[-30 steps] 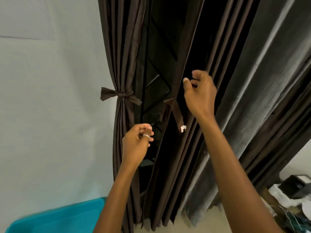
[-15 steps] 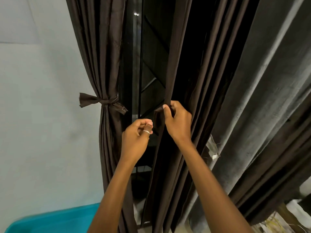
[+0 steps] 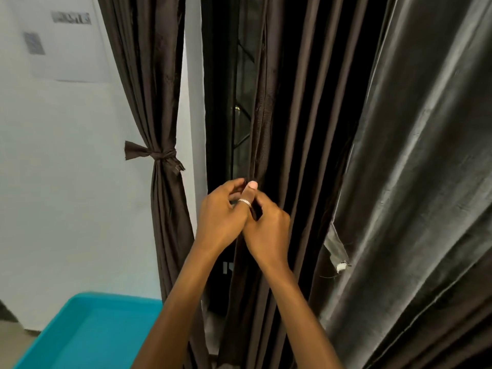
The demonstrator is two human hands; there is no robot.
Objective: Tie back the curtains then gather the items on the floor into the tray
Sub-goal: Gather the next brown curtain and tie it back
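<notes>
Left hand [image 3: 222, 218] and right hand [image 3: 269, 235] pressed together, fingers curled and pinching the dark curtain [image 3: 292, 129] edge between them, tied curtain [image 3: 157, 155] well left of the hands, teal tray [image 3: 87, 331] below left

The single head-worn camera looks forward and slightly down, close to dark brown pleated fabric curtains [image 3: 306, 129], teal plastic tray [image 3: 87, 334] lower left.
</notes>
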